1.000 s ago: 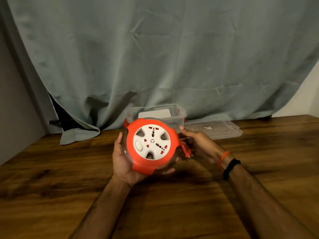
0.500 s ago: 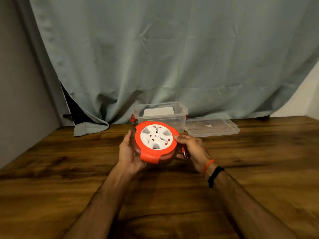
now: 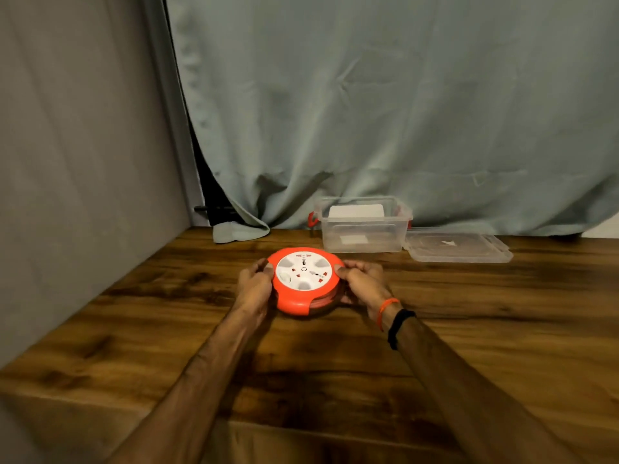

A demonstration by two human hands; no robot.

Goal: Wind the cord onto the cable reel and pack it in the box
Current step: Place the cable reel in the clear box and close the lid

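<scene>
The cable reel [image 3: 305, 281], a round orange housing with a white socket face turned upward, is held low over the wooden table [image 3: 502, 329], or perhaps rested on it; contact underneath cannot be made out from this angle. Its left edge is gripped by the left hand [image 3: 255, 285], the thumb laid on the orange rim and the fingers curled around the side. Its right edge is gripped likewise by the right hand [image 3: 362, 285], with the thumb on top of the rim. An orange band [image 3: 385, 311] and a black band [image 3: 400, 326] are worn on the wrist behind that hand. Coils of orange cord [image 3: 326, 298] are seen wound inside the reel at its near right side. Beyond the reel, to its right, the clear plastic box [image 3: 365, 229] is stood open, near but apart from the reel. The box's clear lid [image 3: 457, 247] is laid flat just to the right of the box. Behind the box a grey-green curtain [image 3: 368, 112] is hung.
</scene>
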